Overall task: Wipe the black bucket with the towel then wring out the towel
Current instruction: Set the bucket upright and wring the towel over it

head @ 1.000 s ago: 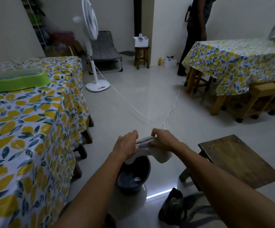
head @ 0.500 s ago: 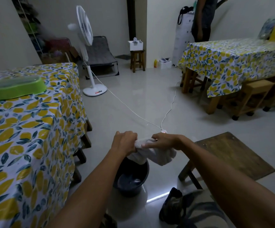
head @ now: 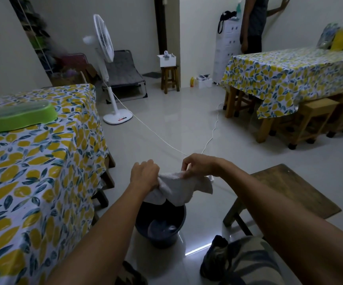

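Fingers of the left hand (head: 145, 173) and right hand (head: 200, 165) are clenching the white terry towel (head: 178, 187), hanging it over the round black plastic bucket (head: 160, 225) on the floor. A dark wooden stool (head: 285, 190) is standing just right, a lemon-print tablecloth (head: 33, 171) left.

- Towel (head: 178, 187) drapes over the black bucket (head: 162, 229), hiding its far rim.
- Left hand (head: 145, 173) buries its fingertips in cloth.
- Bystander (head: 252, 23) cut off at the top edge.
- Yellow items (head: 342, 37) far right: blurred.
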Demonstrator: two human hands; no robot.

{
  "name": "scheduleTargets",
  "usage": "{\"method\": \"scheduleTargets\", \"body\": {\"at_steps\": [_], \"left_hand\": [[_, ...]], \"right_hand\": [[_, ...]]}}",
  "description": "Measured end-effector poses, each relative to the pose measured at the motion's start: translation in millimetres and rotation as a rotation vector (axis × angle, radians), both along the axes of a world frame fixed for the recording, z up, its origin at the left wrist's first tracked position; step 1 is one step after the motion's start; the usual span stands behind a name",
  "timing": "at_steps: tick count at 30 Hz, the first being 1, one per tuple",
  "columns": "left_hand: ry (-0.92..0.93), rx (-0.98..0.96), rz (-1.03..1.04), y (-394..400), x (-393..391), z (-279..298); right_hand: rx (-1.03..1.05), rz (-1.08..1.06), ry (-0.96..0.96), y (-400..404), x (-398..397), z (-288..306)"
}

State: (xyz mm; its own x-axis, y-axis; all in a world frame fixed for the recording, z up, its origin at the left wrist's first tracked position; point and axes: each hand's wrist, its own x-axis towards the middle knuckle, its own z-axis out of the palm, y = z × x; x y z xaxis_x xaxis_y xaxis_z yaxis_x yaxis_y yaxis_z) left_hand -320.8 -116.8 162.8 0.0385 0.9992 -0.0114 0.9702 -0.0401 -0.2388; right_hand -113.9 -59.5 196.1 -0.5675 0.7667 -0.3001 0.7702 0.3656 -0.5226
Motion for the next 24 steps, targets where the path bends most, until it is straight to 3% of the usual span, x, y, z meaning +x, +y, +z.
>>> {"method": "scheduleTargets", "body": {"at_steps": [4, 7, 12, 16, 21, 24], "left_hand": [[-0.172, -0.147, -0.079, 2.9, -0.9, 6.8], [-0.427, -0.285, -0.127, 5.7, 2.3, 17.8], [-0.733, -0.278, -0.124, 9.7, 9.0, 30.6], [-0.761, -0.144, -0.144, 9.8, 14.2, 27.2], [-0.810, 0.004, -0.107, 5.8, 26.2, 18.3], [-0.822, -0.037, -0.112, 6.1, 31.3, 17.2]], "right_hand": [[0.205, -0.032, 0.118, -2.8, -10.3, 13.4], [0.260, 0.003, 0.153, -8.3, -20.6, 21.4], [0.280, 0.025, 0.131, -13.7, -23.8, 27.4], [0.338, -0.003, 0.020, -11.8, -13.1, 31.7], [0.191, 0.029, -0.346, -3.2, 13.4, 32.2], [0.172, -0.011, -0.363, -0.5, 24.8, 24.0]]}}
